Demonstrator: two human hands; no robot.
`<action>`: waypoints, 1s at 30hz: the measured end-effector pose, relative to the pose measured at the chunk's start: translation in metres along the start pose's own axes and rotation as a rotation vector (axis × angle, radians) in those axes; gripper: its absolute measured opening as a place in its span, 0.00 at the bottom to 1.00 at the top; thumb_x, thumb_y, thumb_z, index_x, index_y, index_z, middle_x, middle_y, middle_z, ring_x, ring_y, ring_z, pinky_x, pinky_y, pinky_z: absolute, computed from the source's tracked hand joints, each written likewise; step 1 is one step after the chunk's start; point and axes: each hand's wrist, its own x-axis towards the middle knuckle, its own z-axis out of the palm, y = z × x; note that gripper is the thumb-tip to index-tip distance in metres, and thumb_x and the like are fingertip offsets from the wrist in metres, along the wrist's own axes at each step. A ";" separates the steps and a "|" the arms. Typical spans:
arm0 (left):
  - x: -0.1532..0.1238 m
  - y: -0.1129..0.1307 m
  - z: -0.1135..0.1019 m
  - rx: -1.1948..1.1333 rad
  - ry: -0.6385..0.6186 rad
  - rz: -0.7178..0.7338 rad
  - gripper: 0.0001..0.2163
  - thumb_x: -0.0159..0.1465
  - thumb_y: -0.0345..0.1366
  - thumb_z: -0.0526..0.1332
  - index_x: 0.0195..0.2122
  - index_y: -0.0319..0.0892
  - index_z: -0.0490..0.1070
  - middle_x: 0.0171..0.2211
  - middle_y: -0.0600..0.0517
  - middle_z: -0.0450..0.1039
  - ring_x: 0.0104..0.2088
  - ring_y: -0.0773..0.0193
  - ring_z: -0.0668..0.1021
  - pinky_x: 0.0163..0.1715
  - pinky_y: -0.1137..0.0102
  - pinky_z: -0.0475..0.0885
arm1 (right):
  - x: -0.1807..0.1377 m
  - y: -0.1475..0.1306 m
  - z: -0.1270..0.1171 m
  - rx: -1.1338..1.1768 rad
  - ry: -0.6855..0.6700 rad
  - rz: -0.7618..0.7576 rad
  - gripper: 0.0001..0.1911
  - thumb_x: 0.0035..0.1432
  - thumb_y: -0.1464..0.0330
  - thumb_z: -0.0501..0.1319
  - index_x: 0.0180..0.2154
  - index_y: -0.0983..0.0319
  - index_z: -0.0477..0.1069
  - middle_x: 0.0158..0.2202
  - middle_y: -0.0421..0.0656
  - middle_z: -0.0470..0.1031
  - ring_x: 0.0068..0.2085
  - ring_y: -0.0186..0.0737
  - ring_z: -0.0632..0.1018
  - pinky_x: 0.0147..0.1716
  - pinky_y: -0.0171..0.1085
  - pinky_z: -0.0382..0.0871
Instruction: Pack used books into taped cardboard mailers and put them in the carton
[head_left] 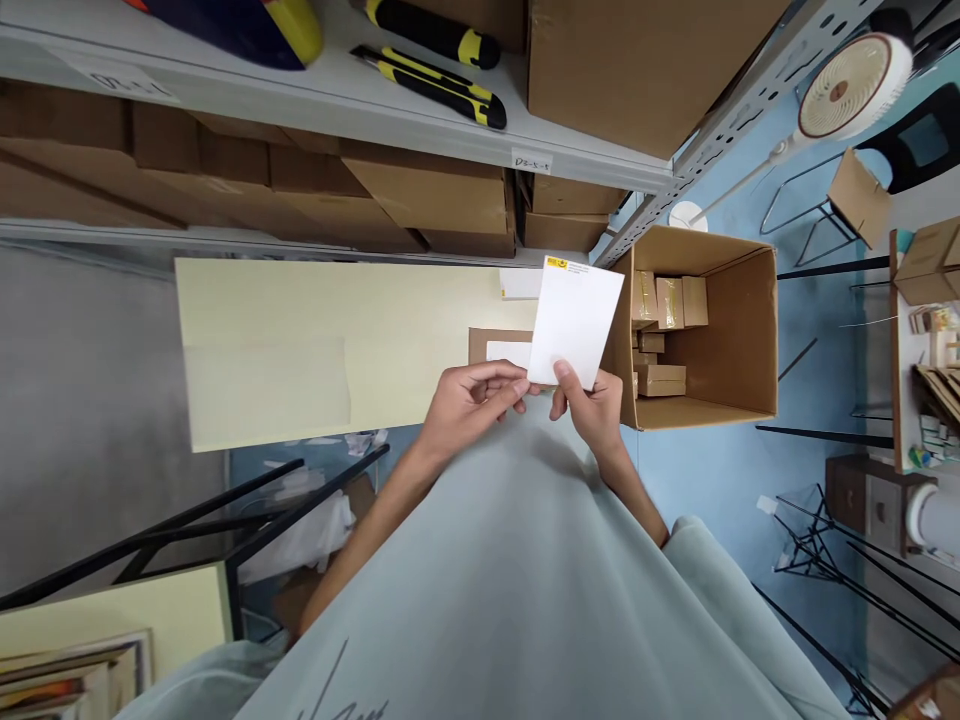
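head view: a white sheet [576, 315] is held upright by its lower edge, above the right end of the table [300, 340], beside an open carton [739, 330]. the left hand [472, 400] is pinched on its lower left corner, and the right hand [596, 405] on the lower edge, thumb on the face. the sheet is judged light, thin and easily creased, so it is best gripped at the edges.

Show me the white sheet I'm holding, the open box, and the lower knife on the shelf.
white sheet [574, 320], head view, middle of its blank face.
open box [739, 330], head view, bare inner side wall.
lower knife [431, 85], head view, middle of its black-and-yellow handle.
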 end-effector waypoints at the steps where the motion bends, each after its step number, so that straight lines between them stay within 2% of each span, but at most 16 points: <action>1: 0.000 0.000 -0.003 -0.001 -0.002 0.010 0.15 0.64 0.50 0.74 0.36 0.42 0.83 0.34 0.45 0.86 0.27 0.60 0.82 0.23 0.68 0.75 | 0.000 -0.002 0.002 0.014 0.006 0.000 0.39 0.69 0.40 0.62 0.15 0.57 0.69 0.14 0.39 0.71 0.19 0.34 0.72 0.25 0.36 0.73; 9: 0.000 0.002 -0.020 0.088 0.000 0.088 0.11 0.64 0.46 0.72 0.35 0.44 0.83 0.31 0.50 0.83 0.26 0.62 0.81 0.28 0.67 0.79 | 0.001 -0.011 0.012 0.001 -0.009 0.012 0.38 0.70 0.41 0.62 0.15 0.57 0.67 0.14 0.39 0.70 0.19 0.34 0.72 0.26 0.36 0.74; 19: -0.003 -0.004 -0.023 0.085 0.012 0.106 0.09 0.63 0.43 0.71 0.33 0.44 0.79 0.30 0.51 0.81 0.24 0.65 0.79 0.26 0.69 0.76 | -0.003 -0.003 0.024 0.047 -0.013 0.068 0.37 0.67 0.40 0.64 0.16 0.57 0.67 0.15 0.39 0.70 0.19 0.34 0.71 0.25 0.37 0.73; 21: -0.002 -0.005 -0.023 0.095 0.008 0.119 0.09 0.64 0.44 0.71 0.33 0.44 0.79 0.28 0.52 0.80 0.24 0.65 0.79 0.26 0.69 0.75 | 0.002 0.007 0.027 0.072 -0.029 0.123 0.32 0.66 0.41 0.66 0.21 0.58 0.71 0.16 0.37 0.70 0.20 0.35 0.72 0.26 0.38 0.73; 23: -0.002 -0.007 -0.024 0.122 0.017 0.136 0.09 0.64 0.44 0.70 0.33 0.44 0.79 0.28 0.52 0.79 0.25 0.64 0.79 0.27 0.69 0.75 | 0.009 0.018 0.031 0.074 -0.019 0.159 0.25 0.61 0.43 0.72 0.33 0.58 0.79 0.21 0.36 0.75 0.23 0.36 0.74 0.26 0.37 0.73; 25: -0.001 -0.009 -0.024 0.159 0.041 0.162 0.09 0.65 0.44 0.70 0.34 0.44 0.79 0.30 0.52 0.80 0.28 0.64 0.79 0.29 0.68 0.76 | 0.012 0.024 0.033 0.017 0.047 0.117 0.24 0.57 0.46 0.76 0.44 0.57 0.82 0.31 0.39 0.80 0.30 0.37 0.77 0.30 0.37 0.74; 26: 0.000 -0.010 -0.025 0.180 0.054 0.178 0.09 0.65 0.44 0.69 0.34 0.44 0.79 0.31 0.51 0.80 0.29 0.64 0.78 0.30 0.69 0.76 | 0.012 0.025 0.032 -0.022 0.085 0.065 0.24 0.57 0.48 0.77 0.47 0.56 0.82 0.36 0.40 0.81 0.33 0.37 0.78 0.33 0.37 0.75; 28: 0.000 -0.011 -0.026 0.218 0.067 0.208 0.08 0.65 0.43 0.69 0.34 0.44 0.79 0.33 0.51 0.80 0.30 0.64 0.78 0.30 0.69 0.75 | 0.008 0.022 0.029 -0.076 0.093 -0.055 0.17 0.62 0.51 0.74 0.45 0.56 0.84 0.41 0.43 0.80 0.38 0.38 0.78 0.37 0.38 0.76; 30: -0.001 -0.012 -0.027 0.252 0.057 0.229 0.07 0.66 0.41 0.67 0.34 0.44 0.79 0.34 0.50 0.80 0.32 0.64 0.78 0.30 0.70 0.74 | 0.001 0.015 0.026 -0.091 0.005 -0.127 0.13 0.65 0.53 0.73 0.42 0.55 0.86 0.40 0.43 0.79 0.39 0.38 0.77 0.37 0.38 0.75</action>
